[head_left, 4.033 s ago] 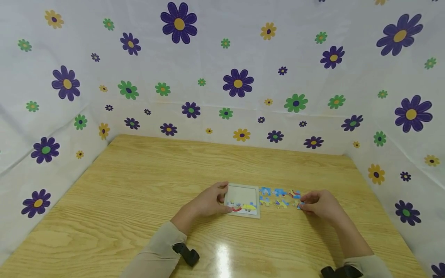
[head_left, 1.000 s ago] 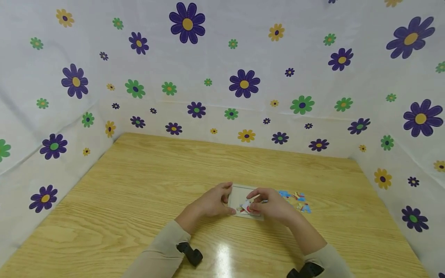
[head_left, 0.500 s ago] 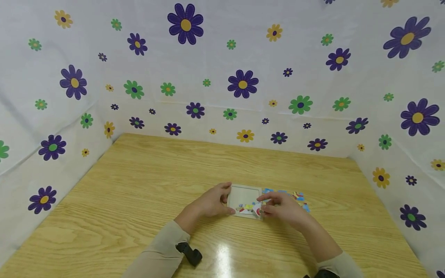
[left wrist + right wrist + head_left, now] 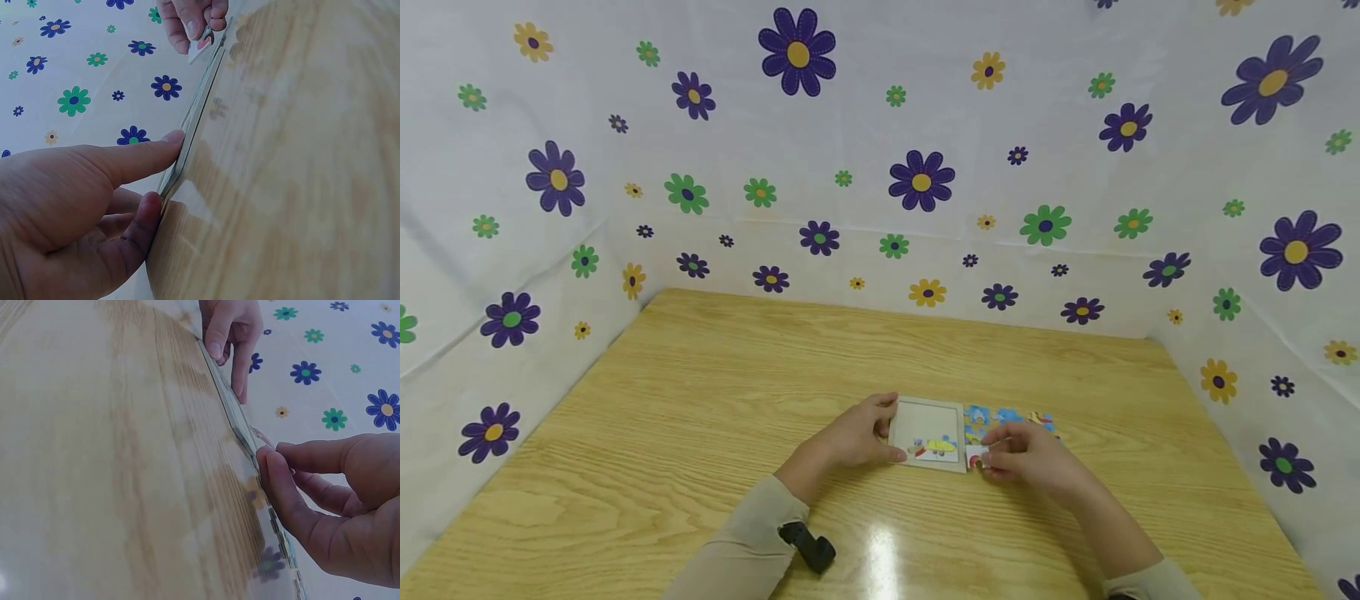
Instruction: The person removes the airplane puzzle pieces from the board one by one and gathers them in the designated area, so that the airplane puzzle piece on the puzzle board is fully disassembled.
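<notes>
My left hand (image 4: 853, 435) grips the left edge of a shallow, pale puzzle tray (image 4: 928, 421), fingers at the far corner and thumb at the near one. Along the tray's near side lie fitted pieces (image 4: 938, 447) with yellow and red print; the rest of its floor is bare. Just off the tray's right edge, my right hand (image 4: 1037, 457) pinches a white puzzle piece (image 4: 976, 456) with a red patch between thumb and fingers. In the left wrist view that piece (image 4: 199, 49) is tilted above the tray's far end. Fingers partly cover it in the right wrist view.
Right of the tray lie several loose puzzle pieces (image 4: 1009, 415), blue, yellow and red, some hidden behind the right hand. All rests on a wood-grain table (image 4: 737, 367). A white flowered cloth (image 4: 850, 125) encloses the table at the back and sides.
The right hand picked up a piece from the right end of the loose ones and brought it over the tray. It has since drawn back right with it. The left hand keeps its grip.
</notes>
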